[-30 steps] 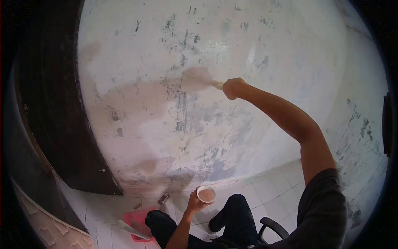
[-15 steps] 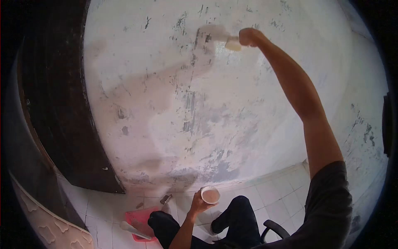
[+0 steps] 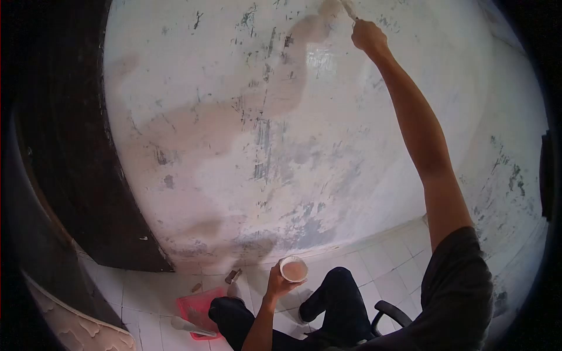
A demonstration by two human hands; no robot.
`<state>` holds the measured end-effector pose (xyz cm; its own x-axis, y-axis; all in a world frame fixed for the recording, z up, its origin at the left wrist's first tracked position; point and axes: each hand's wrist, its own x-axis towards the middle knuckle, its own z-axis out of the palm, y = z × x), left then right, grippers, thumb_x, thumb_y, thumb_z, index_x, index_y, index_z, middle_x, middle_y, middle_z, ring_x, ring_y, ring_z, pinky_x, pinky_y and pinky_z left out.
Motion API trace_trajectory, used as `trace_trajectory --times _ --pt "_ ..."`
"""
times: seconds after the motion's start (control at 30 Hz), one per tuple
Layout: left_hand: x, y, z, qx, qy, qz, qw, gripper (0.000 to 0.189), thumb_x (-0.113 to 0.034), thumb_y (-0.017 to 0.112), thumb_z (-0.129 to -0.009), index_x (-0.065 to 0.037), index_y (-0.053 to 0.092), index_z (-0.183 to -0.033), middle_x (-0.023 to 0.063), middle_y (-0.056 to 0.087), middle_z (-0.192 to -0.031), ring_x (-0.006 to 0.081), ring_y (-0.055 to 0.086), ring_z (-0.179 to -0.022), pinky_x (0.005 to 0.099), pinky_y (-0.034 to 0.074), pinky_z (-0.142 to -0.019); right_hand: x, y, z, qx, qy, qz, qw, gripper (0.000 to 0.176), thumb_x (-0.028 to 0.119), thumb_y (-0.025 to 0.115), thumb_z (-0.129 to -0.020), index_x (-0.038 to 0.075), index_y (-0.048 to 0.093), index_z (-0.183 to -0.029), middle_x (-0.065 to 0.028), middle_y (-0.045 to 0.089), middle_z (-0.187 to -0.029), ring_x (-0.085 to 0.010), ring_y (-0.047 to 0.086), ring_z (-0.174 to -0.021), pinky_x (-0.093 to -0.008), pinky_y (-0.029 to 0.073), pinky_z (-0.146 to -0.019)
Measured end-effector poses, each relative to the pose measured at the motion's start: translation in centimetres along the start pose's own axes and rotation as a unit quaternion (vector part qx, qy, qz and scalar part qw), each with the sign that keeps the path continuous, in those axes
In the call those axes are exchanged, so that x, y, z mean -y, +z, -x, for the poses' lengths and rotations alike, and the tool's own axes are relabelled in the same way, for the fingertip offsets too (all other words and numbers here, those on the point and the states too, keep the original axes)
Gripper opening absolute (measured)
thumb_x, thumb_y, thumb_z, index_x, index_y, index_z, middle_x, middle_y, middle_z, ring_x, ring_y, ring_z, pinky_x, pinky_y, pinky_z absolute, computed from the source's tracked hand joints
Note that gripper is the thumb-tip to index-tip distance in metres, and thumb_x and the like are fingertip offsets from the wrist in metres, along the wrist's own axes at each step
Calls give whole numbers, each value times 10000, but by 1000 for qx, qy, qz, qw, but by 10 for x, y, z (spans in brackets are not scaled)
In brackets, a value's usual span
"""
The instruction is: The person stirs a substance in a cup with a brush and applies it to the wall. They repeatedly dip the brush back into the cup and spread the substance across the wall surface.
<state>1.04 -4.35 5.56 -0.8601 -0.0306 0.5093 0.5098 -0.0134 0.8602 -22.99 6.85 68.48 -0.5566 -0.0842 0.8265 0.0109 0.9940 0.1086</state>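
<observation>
right hand point(image 3: 369, 36) high up the wall point(image 3: 363, 152), grip pinching brush point(image 3: 349, 8), bristles touching wall at top of tan patch | left hand point(image 3: 277, 285) near wall foot, grip wrapped round cup point(image 3: 293, 269) | pink tray point(image 3: 198, 307) on floor below wall

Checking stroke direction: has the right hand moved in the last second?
Yes. The right hand with the brush went up and slightly right along the wall, from near the grey vertical streak to well above it.
</observation>
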Motion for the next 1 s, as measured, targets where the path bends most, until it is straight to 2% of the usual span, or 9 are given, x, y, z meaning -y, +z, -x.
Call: trace_trajectory --times 0.17,0.23,0.3,0.37,0.43,0.6,0.7,0.77,1.0 --pt "3 -2 1 -4 -15 -17 1000 699 -217 925 -546 -16 578 -1119 120 683 -1009 236 675 -917 350 538 -839 -1 62 47 99 -50 62 992 272 130 469 -894 15 678 -1026 -183 666 -1092 -351 646 -1027 -451 528 -847" --pt "4 0 0 6 -7 -35 999 703 -223 928 -540 -18 578 -1115 118 687 -994 235 678 -904 352 541 -834 -1 80 79 63 -76 45 994 262 123 472 -892 14 690 -990 -177 676 -1056 -338 660 -997 -429 539 -827" --pt "-4 1 -2 7 -18 -19 1000 702 -228 929 -536 -18 581 -1109 122 688 -987 239 680 -898 354 542 -831 -2 90 101 146 -87 71 983 241 106 491 -875 14 699 -954 -166 684 -1025 -330 672 -959 -411 549 -797" --pt "-2 2 1 10 -29 -4 1000 701 -234 930 -533 -18 584 -1103 125 689 -979 244 682 -893 357 543 -828 -4 98 131 165 -99 69 979 217 91 515 -856 20 704 -935 -157 686 -1021 -323 677 -944 -398 554 -774" --pt "4 5 0 22 -38 2 999 669 -200 927 -545 -24 587 -1094 90 676 -1008 198 654 -925 350 528 -840 -7 104 157 210 -146 105 961 209 90 525 -848 18 703 -931 -150 689 -1021 -309 677 -949 -397 552 -773" --pt "5 6 4 24 -21 -8 999 679 -206 925 -549 -32 581 -1108 95 677 -1010 202 659 -929 347 528 -847 -7 111 193 377 -190 168 891 299 45 623 -755 15 682 -1046 -146 681 -1053 -309 664 -993 -401 538 -805" --pt "4 5 5 21 -23 -40 999 689 -217 924 -552 -35 575 -1118 96 675 -1019 208 657 -940 350 528 -850 -5 96 187 407 -191 141 882 323 27 587 -758 12 671 -1069 -150 675 -1077 -310 659 -1004 -422 534 -802" --pt "0 4 4 28 -48 -30 998 701 -233 925 -553 -38 571 -1126 98 671 -1032 214 655 -955 354 526 -854 -7 92 167 404 -189 140 884 327 23 568 -758 16 673 -1067 -162 674 -1070 -323 656 -1005 -429 534 -796" --pt "-5 7 3 43 -24 -21 999 719 -249 930 -545 -38 567 -1128 102 670 -1037 219 654 -957 361 527 -854 -7 57 75 234 -119 67 963 309 50 542 -776 9 666 -1057 -185 673 -1059 -364 652 -985 -442 538 -796"
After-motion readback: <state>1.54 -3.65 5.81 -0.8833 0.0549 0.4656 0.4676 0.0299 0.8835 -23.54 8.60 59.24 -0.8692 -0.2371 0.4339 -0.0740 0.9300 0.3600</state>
